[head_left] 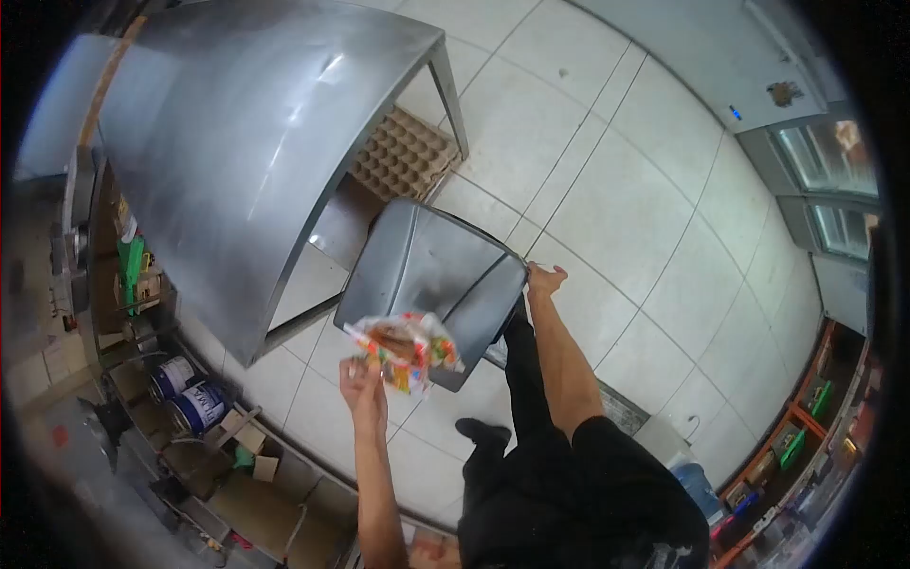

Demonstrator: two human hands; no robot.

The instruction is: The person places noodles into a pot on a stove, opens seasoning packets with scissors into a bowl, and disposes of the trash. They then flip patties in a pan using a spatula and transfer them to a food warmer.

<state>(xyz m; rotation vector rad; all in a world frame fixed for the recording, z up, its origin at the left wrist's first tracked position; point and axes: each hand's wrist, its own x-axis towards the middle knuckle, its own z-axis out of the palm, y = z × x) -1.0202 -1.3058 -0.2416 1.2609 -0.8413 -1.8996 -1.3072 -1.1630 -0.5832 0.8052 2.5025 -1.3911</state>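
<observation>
My left hand (363, 383) is closed, pinching a crumpled plastic food bag (406, 349) with red, orange and white print and something brown showing in it. The bag hangs over the near edge of a dark grey plastic bin lid (436, 251), which is broad and creased across its top. At the lid's right corner, my right hand (544, 279) grips the rim, with part of the fingers hidden. What lies under the lid is out of sight.
A stainless steel table (246, 123) stands at the left, with stacked cardboard egg trays (403, 152) beneath it. Paint cans (197, 406) sit on a low shelf at lower left. White floor tiles (626, 199) spread to the right, towards a shelf of goods (791, 446).
</observation>
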